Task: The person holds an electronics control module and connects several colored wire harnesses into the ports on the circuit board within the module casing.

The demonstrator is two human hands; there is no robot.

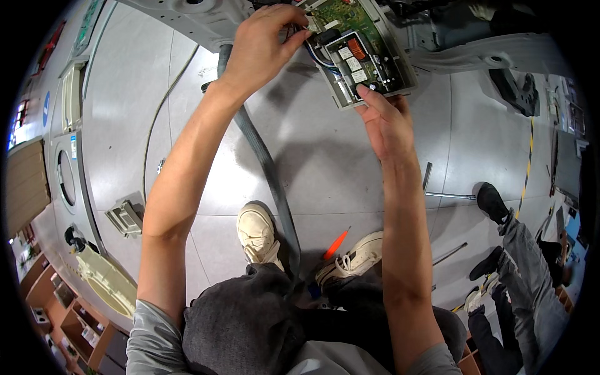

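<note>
A green circuit board [359, 23] sits in a grey plastic housing [406, 70], tilted at the top of the view. Relays, a copper coil and other parts crowd its surface. My right hand [389, 122] grips the housing's near edge, thumb on top and fingers underneath. At the board's left side, my left hand [265, 44] pinches with thumb and index finger close to some wires [320, 57] and a white connector. What lies between those fingertips is too small to make out. Behind the housing are white metal machine parts [462, 53].
A grey corrugated hose [265, 156] runs down between my shoes. An orange-handled screwdriver [336, 244] lies on the tiled floor, with an L-shaped wrench [447, 195] to its right. A grey plastic piece [125, 217] rests at left. Another person's legs [525, 256] are at right.
</note>
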